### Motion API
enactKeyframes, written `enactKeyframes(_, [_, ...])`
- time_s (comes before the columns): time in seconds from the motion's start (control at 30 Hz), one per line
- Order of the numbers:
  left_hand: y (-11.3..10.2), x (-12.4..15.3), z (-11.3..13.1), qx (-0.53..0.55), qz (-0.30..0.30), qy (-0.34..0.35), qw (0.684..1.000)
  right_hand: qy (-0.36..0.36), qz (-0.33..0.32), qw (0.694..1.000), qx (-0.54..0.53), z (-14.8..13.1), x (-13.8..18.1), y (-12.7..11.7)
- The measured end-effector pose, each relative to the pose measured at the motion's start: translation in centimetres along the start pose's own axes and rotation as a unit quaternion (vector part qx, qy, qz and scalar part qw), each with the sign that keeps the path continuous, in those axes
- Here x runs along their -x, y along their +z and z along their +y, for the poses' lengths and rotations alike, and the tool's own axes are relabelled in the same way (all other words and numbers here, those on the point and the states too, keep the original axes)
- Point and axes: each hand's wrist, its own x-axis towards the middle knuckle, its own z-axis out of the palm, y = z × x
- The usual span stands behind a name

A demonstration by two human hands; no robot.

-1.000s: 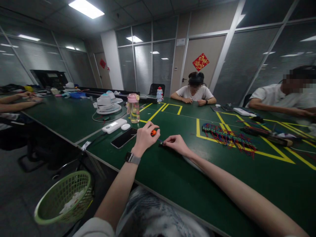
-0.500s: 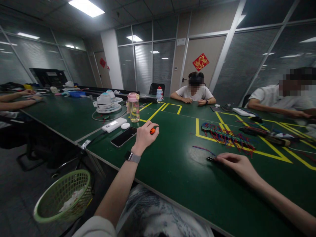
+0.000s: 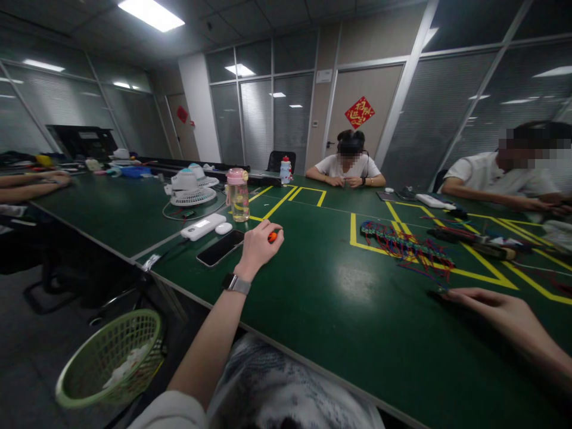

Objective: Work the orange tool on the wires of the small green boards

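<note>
My left hand (image 3: 258, 243) rests on the green table (image 3: 339, 310) with its fingers curled around a small orange-tipped tool (image 3: 272, 236); a grey watch (image 3: 236, 284) is on that wrist. My right hand (image 3: 496, 307) lies low at the right, fingers stretched flat. Its fingertips touch a small dark piece (image 3: 436, 293) that lies on the table. Just beyond that piece is a pile of red, blue and green wires (image 3: 404, 245), spread over yellow tape lines.
A black phone (image 3: 220, 248), a white remote (image 3: 203, 226), a pink-capped bottle (image 3: 237, 195) and a white fan (image 3: 190, 189) lie left of my left hand. A green basket (image 3: 109, 357) stands on the floor. Other people sit across and at both sides.
My right hand has slid from beside the left hand far to the right, dragging the small dark piece and its wire up to the wire pile. The left hand has stayed put.
</note>
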Motion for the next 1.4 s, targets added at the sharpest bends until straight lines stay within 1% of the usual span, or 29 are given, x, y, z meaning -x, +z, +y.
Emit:
enactKeyframes(0.1, [0.0,0.0,0.0,0.002,0.0,0.001,1.0,0.007,0.0,1.0,-0.01,0.4,-0.2,-0.1])
enactKeyframes(0.3, [-0.1,0.0,0.2,0.008,-0.002,0.001,1.0,0.005,0.02,1.0,-0.009,0.6,-0.1,-0.2])
enactKeyframes(0.53, [0.0,0.0,0.1,0.007,-0.002,0.003,1.0,-0.008,0.005,1.0,-0.018,0.7,-0.1,0.0])
enactKeyframes(0.7, [0.0,0.1,0.1,0.008,-0.006,0.002,1.0,0.003,0.004,1.0,-0.029,0.6,-0.1,0.0])
enactKeyframes(1.03, [0.1,0.0,0.1,-0.008,0.0,0.001,1.0,-0.026,0.011,1.0,-0.012,1.1,-0.3,-0.2])
enactKeyframes(1.4, [0.2,0.1,0.1,-0.006,-0.001,0.0,1.0,-0.036,0.007,0.999,-0.013,1.3,-0.2,-0.1])
